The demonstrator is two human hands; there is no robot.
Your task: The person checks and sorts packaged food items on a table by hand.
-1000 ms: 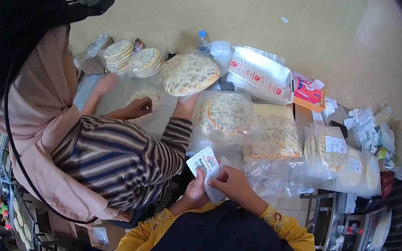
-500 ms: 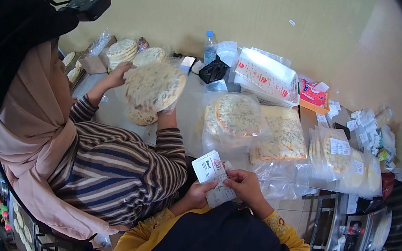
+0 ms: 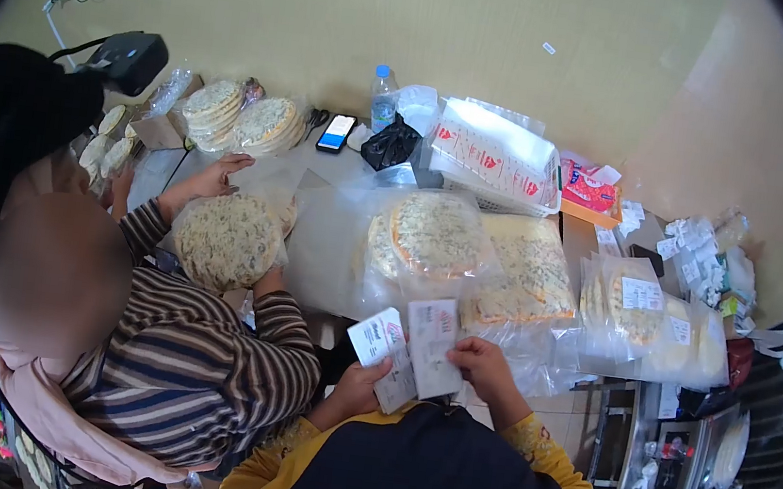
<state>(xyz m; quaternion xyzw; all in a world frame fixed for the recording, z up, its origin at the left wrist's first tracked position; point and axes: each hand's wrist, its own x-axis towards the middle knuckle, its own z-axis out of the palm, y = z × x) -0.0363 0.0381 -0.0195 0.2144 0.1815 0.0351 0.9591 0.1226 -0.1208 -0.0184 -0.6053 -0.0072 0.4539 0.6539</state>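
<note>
My left hand (image 3: pixel 357 393) is closed on a stack of white printed labels (image 3: pixel 381 349), thumb on top. Beside it my right hand (image 3: pixel 490 370) pinches the edge of another white printed label (image 3: pixel 434 340) between thumb and fingers. The two overlap slightly near their lower ends. Just beyond the labels lie round flatbreads in clear plastic bags (image 3: pixel 441 236), speckled with a dark-flecked topping. To their right rests a bagged stack of squarish flat pieces (image 3: pixel 528 266) with the same topping.
On my left a co-worker in a striped top (image 3: pixel 200 368) handles a bagged flatbread (image 3: pixel 228 239). Labelled bags (image 3: pixel 641 295) lie at the table's right. Behind stand a white basket (image 3: pixel 500 160), a water bottle (image 3: pixel 383 99), a black plastic bag (image 3: pixel 391 144) and a phone (image 3: pixel 337 133).
My right hand has drawn one label away from the stack to the right; the two now show apart. The co-worker has lowered the bagged flatbread toward the table's near edge.
</note>
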